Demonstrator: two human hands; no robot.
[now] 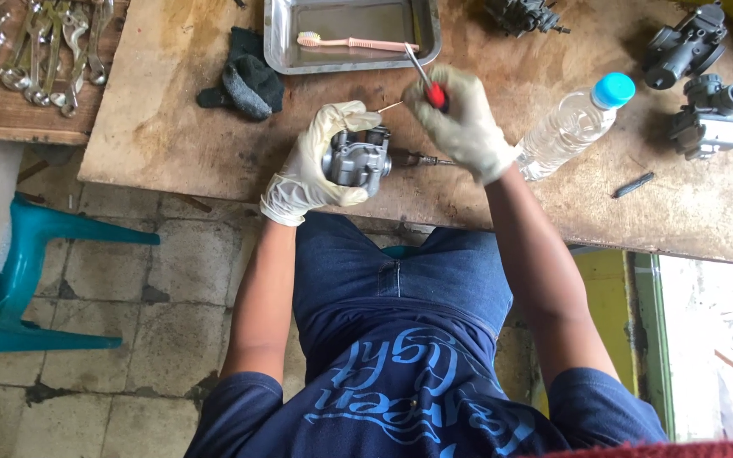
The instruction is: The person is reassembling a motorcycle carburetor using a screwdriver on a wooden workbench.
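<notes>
My left hand [316,161], in a pale rubber glove, grips a grey metal carburetor body [358,159] just above the near edge of the wooden board [171,127]. My right hand [466,123], also gloved, holds a red-handled screwdriver [428,83] with its shaft pointing up toward the tray. A thin brass part [388,107] sticks out between the two hands. A small dark metal fitting [422,159] lies on the board just right of the carburetor.
A steel tray [277,42] holds a pink toothbrush [349,41]. A dark cloth [246,78] lies left of it. A plastic bottle with blue cap [572,123] lies at right. Other carburetors [697,85] sit at far right, wrenches [36,51] at top left, a teal chair [27,271] below.
</notes>
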